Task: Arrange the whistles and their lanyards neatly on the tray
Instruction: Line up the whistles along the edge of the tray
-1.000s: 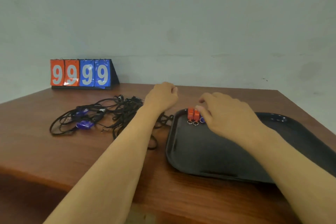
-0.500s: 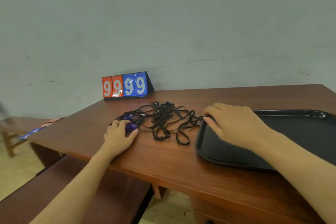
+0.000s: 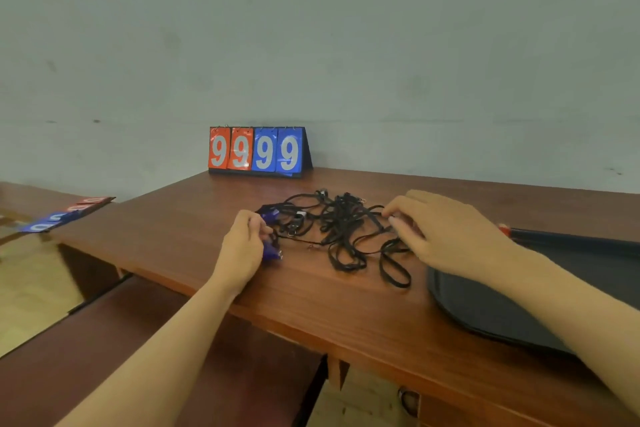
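A tangle of black lanyards [image 3: 343, 230] lies on the wooden table [image 3: 311, 302]. My left hand [image 3: 244, 248] is at the tangle's left end, its fingers curled round a blue whistle [image 3: 272, 252]. A second blue whistle [image 3: 269, 217] lies just beyond its fingertips. My right hand [image 3: 446, 236] is at the tangle's right end, with thumb and forefinger pinching a lanyard strand. The black tray [image 3: 485, 314] sits to the right, partly under my right forearm. A sliver of orange whistle [image 3: 504, 227] shows behind that hand.
A flip scoreboard [image 3: 259, 151] reading 9999 stands at the table's back edge by the wall. A second scoreboard [image 3: 62, 215] lies flat on a low bench at the left. A dark bench [image 3: 104, 357] runs below the table's front edge.
My right hand has left the tray corner and reached left into the lanyard tangle. My left hand has closed round a blue whistle at the tangle's left end. The camera has swung left.
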`<action>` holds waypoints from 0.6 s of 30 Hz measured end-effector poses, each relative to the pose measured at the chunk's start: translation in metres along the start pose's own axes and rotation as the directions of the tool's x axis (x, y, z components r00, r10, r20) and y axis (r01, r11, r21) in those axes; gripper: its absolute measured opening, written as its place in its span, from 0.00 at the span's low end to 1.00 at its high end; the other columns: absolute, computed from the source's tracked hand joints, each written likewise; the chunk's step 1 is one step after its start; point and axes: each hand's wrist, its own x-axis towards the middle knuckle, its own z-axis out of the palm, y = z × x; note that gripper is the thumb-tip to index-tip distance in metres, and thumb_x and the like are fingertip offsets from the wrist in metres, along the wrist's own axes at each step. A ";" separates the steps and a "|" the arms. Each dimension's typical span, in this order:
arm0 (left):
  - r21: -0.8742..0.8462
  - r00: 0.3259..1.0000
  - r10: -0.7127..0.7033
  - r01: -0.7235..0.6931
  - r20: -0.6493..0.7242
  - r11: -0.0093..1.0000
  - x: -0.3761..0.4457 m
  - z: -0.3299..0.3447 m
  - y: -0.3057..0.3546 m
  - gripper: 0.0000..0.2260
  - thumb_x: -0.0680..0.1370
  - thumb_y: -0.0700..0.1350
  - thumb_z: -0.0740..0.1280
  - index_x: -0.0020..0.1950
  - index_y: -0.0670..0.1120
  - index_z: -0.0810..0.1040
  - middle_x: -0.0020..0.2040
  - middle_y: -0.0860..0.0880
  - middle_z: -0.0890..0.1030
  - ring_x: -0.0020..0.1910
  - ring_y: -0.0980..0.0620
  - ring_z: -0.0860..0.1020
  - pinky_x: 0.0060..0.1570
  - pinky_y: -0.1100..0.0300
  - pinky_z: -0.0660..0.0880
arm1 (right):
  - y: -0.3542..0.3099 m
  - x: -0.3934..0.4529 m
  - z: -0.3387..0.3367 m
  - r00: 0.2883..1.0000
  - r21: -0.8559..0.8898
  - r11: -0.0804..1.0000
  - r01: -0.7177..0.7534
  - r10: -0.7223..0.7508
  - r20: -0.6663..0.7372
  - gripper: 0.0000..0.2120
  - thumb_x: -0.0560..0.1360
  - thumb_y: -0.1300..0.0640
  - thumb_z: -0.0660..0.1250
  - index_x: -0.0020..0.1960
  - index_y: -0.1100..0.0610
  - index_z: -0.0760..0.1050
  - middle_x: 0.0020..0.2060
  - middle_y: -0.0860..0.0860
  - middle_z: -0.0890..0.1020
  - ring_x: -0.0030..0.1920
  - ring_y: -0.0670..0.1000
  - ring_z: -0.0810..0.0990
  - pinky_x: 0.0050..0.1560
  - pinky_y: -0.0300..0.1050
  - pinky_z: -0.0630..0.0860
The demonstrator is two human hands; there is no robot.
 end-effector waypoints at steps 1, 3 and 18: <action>-0.013 1.000 -0.007 0.007 0.002 1.000 0.001 -0.001 0.000 0.11 0.87 0.48 0.53 0.53 0.49 0.74 0.50 0.50 0.82 0.51 0.52 0.81 0.43 0.64 0.75 | -0.014 0.019 0.006 1.000 0.029 1.000 0.010 -0.011 0.027 0.13 0.82 0.45 0.56 0.64 0.44 0.72 0.50 0.40 0.74 0.49 0.42 0.74 0.48 0.42 0.78; 0.037 0.999 0.002 -0.004 0.051 0.999 0.000 0.000 0.002 0.13 0.87 0.50 0.52 0.55 0.47 0.74 0.50 0.49 0.81 0.49 0.50 0.81 0.35 0.65 0.75 | -0.041 0.058 0.022 0.997 0.067 0.998 0.020 -0.025 0.070 0.13 0.82 0.47 0.57 0.65 0.46 0.72 0.53 0.44 0.73 0.53 0.46 0.75 0.51 0.46 0.78; -0.149 1.000 -0.028 0.028 0.004 0.988 0.003 -0.003 -0.005 0.09 0.84 0.45 0.56 0.56 0.55 0.74 0.59 0.50 0.77 0.59 0.50 0.75 0.52 0.56 0.73 | -0.105 0.159 0.122 0.911 0.000 0.978 -0.209 0.195 0.362 0.21 0.79 0.51 0.61 0.72 0.45 0.72 0.68 0.57 0.72 0.67 0.61 0.69 0.65 0.59 0.73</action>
